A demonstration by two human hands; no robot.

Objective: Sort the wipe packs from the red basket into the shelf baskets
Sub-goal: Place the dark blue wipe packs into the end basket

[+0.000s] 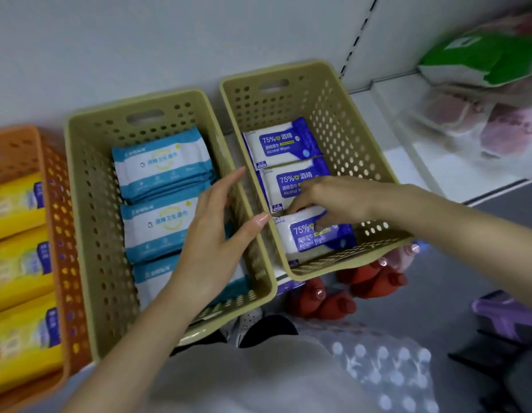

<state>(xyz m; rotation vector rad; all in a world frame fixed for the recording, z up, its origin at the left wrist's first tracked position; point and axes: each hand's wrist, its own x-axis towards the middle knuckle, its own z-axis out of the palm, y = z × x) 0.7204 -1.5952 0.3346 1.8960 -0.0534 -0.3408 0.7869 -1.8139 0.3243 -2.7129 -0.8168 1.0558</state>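
**Dark-blue pack being seated at the front of the right basket**

The right hand (330, 198) reaches into the right beige basket (351, 135), its fingers curled down onto the nearest dark-blue pack (324, 239) and its thumb on the pack's face, gripping it by the far edge. That pack lies flat at the front of the basket, label up, just behind two other dark-blue packs (282, 144) laid in a row. To my eye this is the placing step, with the pack nearly settled. The next move calls for letting go cleanly and lifting the hand straight out without dragging the pack askew, then going for another pack. The red basket is not in view from here, so I cannot tell how many remain.

The left hand (217, 234) is held flat with straight fingers over the inner wall of the left beige basket (92, 204), gripping nothing. That basket holds light-blue packs (160, 165) in stacks. Further left, an orange basket (62, 234) is filled with yellow packs (17, 263). Red bottles (318, 302) sit on a lower level, and a green bag (482, 55) lies on the neighbouring shelf. The front of the right basket looks full, which may crowd further packs.
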